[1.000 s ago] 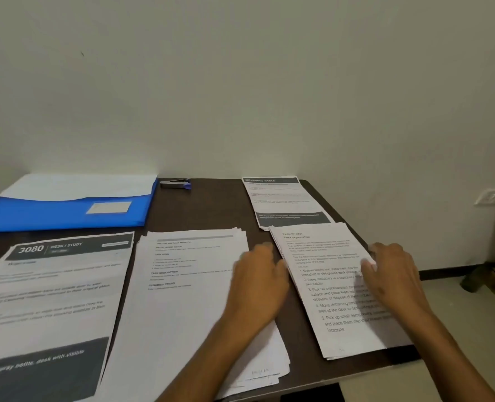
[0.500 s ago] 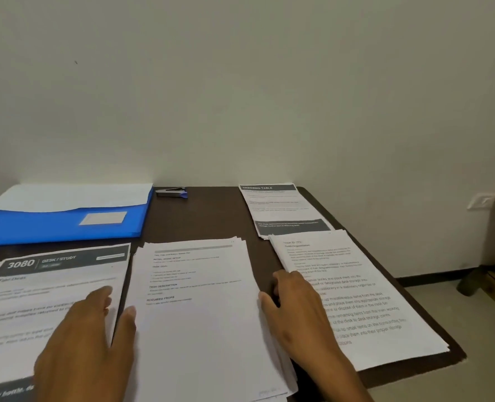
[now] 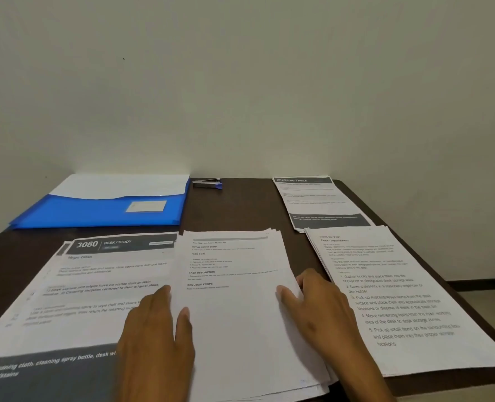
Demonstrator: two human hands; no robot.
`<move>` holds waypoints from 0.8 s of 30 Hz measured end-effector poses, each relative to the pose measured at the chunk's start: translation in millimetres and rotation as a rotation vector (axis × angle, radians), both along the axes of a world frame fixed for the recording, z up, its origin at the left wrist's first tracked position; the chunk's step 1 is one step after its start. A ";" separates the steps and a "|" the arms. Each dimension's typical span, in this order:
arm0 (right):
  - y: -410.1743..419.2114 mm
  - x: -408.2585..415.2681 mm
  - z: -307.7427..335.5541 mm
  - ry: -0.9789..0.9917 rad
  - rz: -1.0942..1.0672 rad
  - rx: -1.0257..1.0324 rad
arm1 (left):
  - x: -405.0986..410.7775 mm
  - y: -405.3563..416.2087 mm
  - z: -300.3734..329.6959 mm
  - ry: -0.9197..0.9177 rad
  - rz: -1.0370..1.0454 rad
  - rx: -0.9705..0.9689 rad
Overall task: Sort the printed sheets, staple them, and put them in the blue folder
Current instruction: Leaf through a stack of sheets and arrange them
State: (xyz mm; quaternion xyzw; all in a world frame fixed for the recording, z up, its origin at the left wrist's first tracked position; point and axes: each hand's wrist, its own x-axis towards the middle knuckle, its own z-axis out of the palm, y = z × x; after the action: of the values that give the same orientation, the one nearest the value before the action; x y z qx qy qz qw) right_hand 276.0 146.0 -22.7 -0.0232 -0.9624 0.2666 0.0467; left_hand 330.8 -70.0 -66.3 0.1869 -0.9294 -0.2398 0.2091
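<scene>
Sorting underway: both hands, left (image 3: 156,340) & right (image 3: 321,311), lie flat w/ fingers straight on the middle stack (image 3: 240,300). Stapler (image 3: 207,183) & blue folder (image 3: 101,211) sit behind it, untouched; stapling & filing left.

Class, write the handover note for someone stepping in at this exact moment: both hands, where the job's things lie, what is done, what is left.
Left hand and right hand: both open, flat at the two sides of the middle stack.
Other piles on the desk: 3080 sheets on the left, Desk Organization stack on the right, Dressing Table sheets behind it.
Stapler lies untouched at the back by the wall, beside the blue folder.
Done: sheets sorted into piles.
Left: square the stacks, staple, file them in the folder.
</scene>
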 end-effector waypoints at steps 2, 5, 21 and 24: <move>-0.8 -4.7 -1.6 -0.001 0.011 -0.057 | -2.1 -1.2 -5.7 0.042 -0.006 -0.101; -0.6 -9.8 -4.7 0.028 0.054 -0.157 | -4.6 -3.0 -4.6 0.076 -0.009 -0.158; 31.3 -23.3 47.7 0.522 0.012 -0.929 | -45.3 0.8 96.7 0.229 -0.337 0.630; 20.7 -23.2 36.7 0.453 0.074 -0.941 | -63.5 10.3 97.7 0.282 -0.399 0.771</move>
State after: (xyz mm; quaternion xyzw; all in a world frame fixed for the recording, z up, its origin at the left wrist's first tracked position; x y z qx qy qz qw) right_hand 252.8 166.7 14.0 0.0508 -0.7044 0.6700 0.2288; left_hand 267.4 -59.7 31.3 0.0338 -0.7524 -0.6271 0.1985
